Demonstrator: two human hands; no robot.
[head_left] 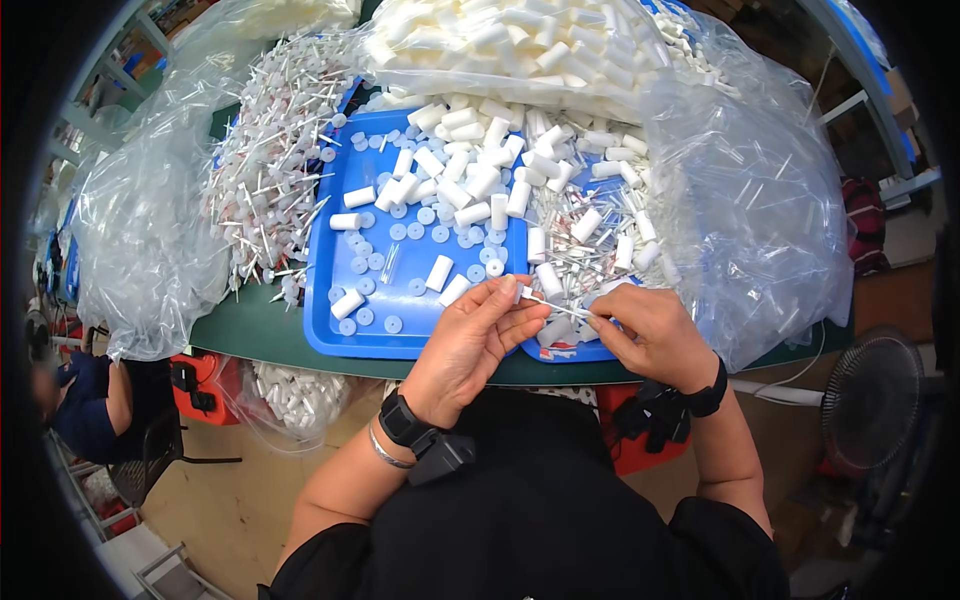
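Observation:
My left hand (pixel 475 340) pinches a small white piece at the end of a thin white stick (pixel 546 303), between thumb and forefinger. My right hand (pixel 650 330) is closed with its fingertips at the stick's other end. The two hands are close together above the front edge of the trays. Left of them lies a blue tray (pixel 400 345) with white cylinders (pixel 438 272) and translucent round discs (pixel 417 287) scattered in it. Under and beyond my right hand, a second tray holds a heap of thin sticks (pixel 570 225) mixed with white cylinders.
A large heap of thin white sticks with translucent ends (pixel 265 150) is at the left. Clear plastic bags (pixel 150 230) flank the trays, and a bag of white cylinders (pixel 520 45) lies behind. The green table (pixel 250 335) ends just before me. A fan (pixel 870 400) stands at right.

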